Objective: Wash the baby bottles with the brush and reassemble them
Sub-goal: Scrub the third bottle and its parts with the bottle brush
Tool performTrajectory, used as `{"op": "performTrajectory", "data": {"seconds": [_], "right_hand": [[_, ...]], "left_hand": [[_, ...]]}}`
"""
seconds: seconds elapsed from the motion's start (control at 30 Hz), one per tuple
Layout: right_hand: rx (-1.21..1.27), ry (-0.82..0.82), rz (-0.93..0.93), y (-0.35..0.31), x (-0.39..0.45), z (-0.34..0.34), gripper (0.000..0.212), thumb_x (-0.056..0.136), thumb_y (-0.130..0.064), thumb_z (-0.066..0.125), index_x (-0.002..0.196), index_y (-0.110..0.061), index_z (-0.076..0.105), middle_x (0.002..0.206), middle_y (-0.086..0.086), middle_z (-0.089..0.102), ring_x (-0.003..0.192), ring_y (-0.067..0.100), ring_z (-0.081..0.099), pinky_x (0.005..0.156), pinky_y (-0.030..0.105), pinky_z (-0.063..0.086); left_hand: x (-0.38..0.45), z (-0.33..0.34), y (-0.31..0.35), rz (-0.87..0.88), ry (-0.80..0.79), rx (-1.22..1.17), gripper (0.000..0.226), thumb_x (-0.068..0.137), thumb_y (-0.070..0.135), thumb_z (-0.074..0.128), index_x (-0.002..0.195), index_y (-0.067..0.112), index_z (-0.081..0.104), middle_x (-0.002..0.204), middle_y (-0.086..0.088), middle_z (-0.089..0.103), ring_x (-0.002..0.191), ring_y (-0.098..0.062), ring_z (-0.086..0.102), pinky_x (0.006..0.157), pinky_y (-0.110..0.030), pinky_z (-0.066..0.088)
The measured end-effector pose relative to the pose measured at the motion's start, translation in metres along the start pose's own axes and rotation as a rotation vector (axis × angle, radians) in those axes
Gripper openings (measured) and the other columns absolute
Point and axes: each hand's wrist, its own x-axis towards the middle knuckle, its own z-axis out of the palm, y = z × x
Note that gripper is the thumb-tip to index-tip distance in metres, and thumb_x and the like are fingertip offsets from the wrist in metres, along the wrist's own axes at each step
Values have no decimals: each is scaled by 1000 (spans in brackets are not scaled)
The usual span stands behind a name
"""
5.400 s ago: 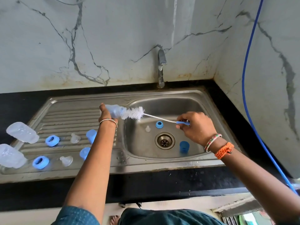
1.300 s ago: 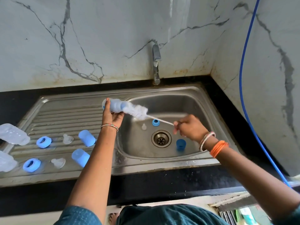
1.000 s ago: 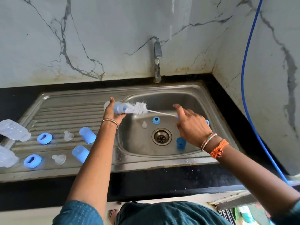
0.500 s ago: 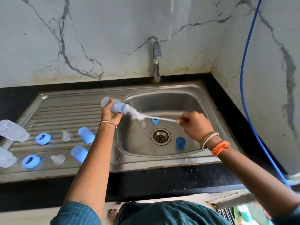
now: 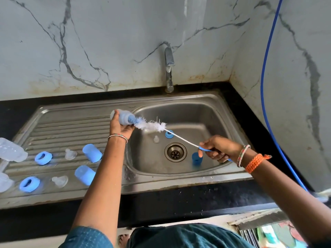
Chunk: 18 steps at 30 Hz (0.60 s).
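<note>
**Bottle brush drawn most of the way out over the sink**

While the left hand [image 5: 120, 128] grips a clear baby bottle [image 5: 123, 118] on its side above the inner edge of the draining board, the right hand [image 5: 217, 149] pinches the blue handle of the bottle brush [image 5: 152, 125] over the basin. The left hand's fingers are curled round the bottle body, with the bottle's mouth turned toward the basin. The brush's white bristle head lies almost wholly outside the bottle, its near end just at or inside the mouth; which of the two cannot be told. A thin white wire stem runs from the bristles down to the right hand, whose thumb and fingers close round the handle.

Inside the steel sink [image 5: 220, 111], near the drain [image 5: 175, 152], lie a blue ring [image 5: 169, 133], a clear teat [image 5: 156, 139] just to its left, and a blue cap [image 5: 196, 159] standing to the drain's right, beside the right hand.

On the ribbed draining board to the left, two rows of parts are laid out. The far row has a clear bottle body [image 5: 11, 152] at the frame's edge, a blue collar ring [image 5: 43, 158], a clear nipple [image 5: 70, 154] and a blue cover [image 5: 92, 152]. The near row has another bottle body [image 5: 5, 181], partly cut off, a second collar ring [image 5: 29, 184], a second nipple [image 5: 60, 180] and a second cover [image 5: 84, 174]. All sit apart from one another.

A tap [image 5: 169, 68] stands behind the basin against the marble wall, and a blue hose [image 5: 266, 86] hangs down the right-hand wall.
</note>
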Motion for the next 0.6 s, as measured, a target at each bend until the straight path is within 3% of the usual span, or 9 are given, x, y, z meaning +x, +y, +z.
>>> {"op": "performTrajectory", "data": {"seconds": [0.1,0.3,0.37,0.43,0.5,0.6], "right_hand": [[-88,147,-93,12,-13,-7,37,100,-22,42,76,-6,65,44,-4,30,35,7,18,35,14,16],[-145,302,-167,37,-31,-29,35,96,-22,51,71,-6,69,44,-2,30,37,9,19,39,15,16],[-58,299,-136,53,-40,-45,34,95,-21,52,71,-4,69,45,0,28,37,10,17,40,14,13],[79,324,-123,69,-49,-60,32,95,-19,48,76,-3,68,46,0,27,36,7,14,39,12,12],[156,426,-148,74,-51,-67,31,97,-18,45,81,-2,66,46,0,27,34,6,14,37,10,12],[182,639,-230,61,-30,-64,30,99,-17,46,82,-5,68,47,0,31,33,5,19,35,11,16]], "left_hand": [[1,12,-5,-10,2,-23,32,96,41,47,89,9,48,82,-11,52,72,-20,54,49,-32,55],[19,28,-25,-16,0,-40,32,96,44,44,97,13,49,89,-9,53,82,-22,54,75,-39,47],[30,26,-14,15,24,-89,28,96,46,44,96,18,47,94,-7,52,89,-21,52,73,-35,49],[32,25,2,22,54,-78,28,94,49,45,89,21,44,92,-3,50,90,-18,50,80,-31,46],[33,27,7,-39,2,109,26,92,45,51,89,20,47,91,-5,51,85,-19,50,86,-35,46],[25,33,-21,-197,-195,714,36,85,35,67,111,12,55,105,-9,57,79,-20,58,65,-32,55]]}}
